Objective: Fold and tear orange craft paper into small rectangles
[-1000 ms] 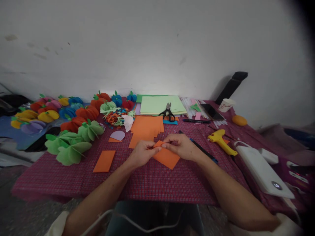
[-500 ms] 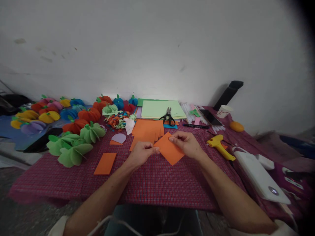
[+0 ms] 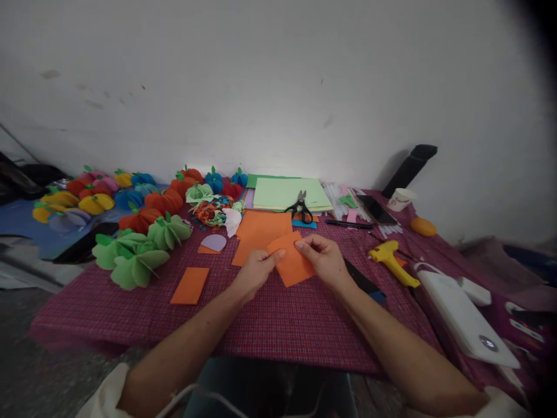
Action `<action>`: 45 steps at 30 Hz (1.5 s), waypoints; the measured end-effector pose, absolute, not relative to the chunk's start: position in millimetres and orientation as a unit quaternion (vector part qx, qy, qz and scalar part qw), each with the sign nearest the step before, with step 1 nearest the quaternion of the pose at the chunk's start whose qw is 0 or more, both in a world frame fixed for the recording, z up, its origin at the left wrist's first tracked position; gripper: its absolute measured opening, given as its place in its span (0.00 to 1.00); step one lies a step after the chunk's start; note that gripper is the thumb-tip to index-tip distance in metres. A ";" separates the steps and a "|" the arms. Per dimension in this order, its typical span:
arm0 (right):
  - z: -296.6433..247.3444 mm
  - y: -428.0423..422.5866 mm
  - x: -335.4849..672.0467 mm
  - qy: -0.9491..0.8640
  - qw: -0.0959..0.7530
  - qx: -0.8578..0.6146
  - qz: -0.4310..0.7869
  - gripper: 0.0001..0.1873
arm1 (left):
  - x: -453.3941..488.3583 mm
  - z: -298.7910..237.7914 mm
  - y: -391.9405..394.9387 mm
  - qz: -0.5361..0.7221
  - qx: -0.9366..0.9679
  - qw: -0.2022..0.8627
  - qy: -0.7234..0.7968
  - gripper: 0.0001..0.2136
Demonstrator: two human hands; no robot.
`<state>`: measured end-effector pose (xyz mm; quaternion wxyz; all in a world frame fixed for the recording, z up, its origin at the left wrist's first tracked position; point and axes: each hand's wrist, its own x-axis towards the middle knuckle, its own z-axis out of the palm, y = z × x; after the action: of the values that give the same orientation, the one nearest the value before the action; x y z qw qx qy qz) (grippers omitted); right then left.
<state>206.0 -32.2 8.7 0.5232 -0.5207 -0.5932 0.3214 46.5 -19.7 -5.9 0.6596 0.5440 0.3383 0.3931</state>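
A square orange sheet of paper is pinched between both hands above the checked tablecloth. My left hand grips its left edge with thumb and fingers. At its upper right side, my right hand has thumb and fingers closed on it. Just behind lie larger orange sheets, overlapping one another. To the left are a small stack of orange rectangles and a purple rounded piece on an orange one. Black-handled scissors rest on light green sheets.
Several paper pumpkins fill the left side beside a heap of scraps. On the right are a yellow glue gun, a phone, a paper cup and a white device. A dark flat thing shows by my right forearm.
The orange sheet has turned in my hands, from a diamond position to a more upright one. A dark flat thing now shows beside my right forearm. The whole view has shifted slightly.
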 end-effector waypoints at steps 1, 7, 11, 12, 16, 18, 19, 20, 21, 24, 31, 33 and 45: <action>7.7 -31.9 205.9 -0.591 0.527 -0.520 0.320 0.13 | 46.2 -8.6 -18.7 0.387 0.549 0.659 0.339 0.17; 4.9 -29.0 209.4 -0.573 0.547 -0.516 0.326 0.12 | 42.5 -11.8 -16.9 0.388 0.552 0.639 0.370 0.13; 4.9 -28.8 208.7 -0.555 0.559 -0.520 0.330 0.14 | 43.5 -4.6 -20.8 0.384 0.545 0.657 0.352 0.11; 4.8 -28.9 208.4 -0.548 0.560 -0.524 0.334 0.14 | 44.3 -3.3 -21.8 0.381 0.543 0.668 0.335 0.11; 4.3 -29.1 207.1 -0.542 0.562 -0.524 0.341 0.14 | 47.7 -4.0 -23.3 0.368 0.550 0.669 0.338 0.14; 4.3 -29.1 206.8 -0.544 0.563 -0.520 0.341 0.14 | 48.3 -5.5 -23.0 0.358 0.556 0.666 0.346 0.14; 4.4 -29.0 206.8 -0.543 0.563 -0.520 0.343 0.14 | 48.3 -5.6 -22.9 0.355 0.556 0.670 0.341 0.14; 4.4 -28.9 206.9 -0.539 0.564 -0.520 0.347 0.14 | 48.3 -5.4 -22.9 0.352 0.557 0.676 0.330 0.13; 4.5 -28.6 207.1 -0.534 0.567 -0.519 0.352 0.14 | 48.3 -4.8 -23.0 0.349 0.558 0.683 0.317 0.13; 4.6 -27.5 208.1 -0.514 0.581 -0.515 0.365 0.14 | 48.5 -3.2 -24.3 0.345 0.561 0.689 0.303 0.13; 4.9 -25.6 210.7 -0.500 0.595 -0.517 0.360 0.13 | 51.2 -7.6 -26.4 0.321 0.569 0.683 0.327 0.13; 5.7 -25.7 211.1 -0.498 0.597 -0.521 0.352 0.14 | 51.7 -7.9 -26.6 0.315 0.562 0.699 0.310 0.13; 10.0 -23.7 217.7 -0.455 0.631 -0.499 0.382 0.11 | 46.0 -1.1 -28.2 0.301 0.642 0.626 0.324 0.13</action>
<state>217.7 -23.7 10.0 0.6307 -0.4989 -0.4551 0.3824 46.0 -28.2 -1.1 0.6261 0.6423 0.3236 0.3013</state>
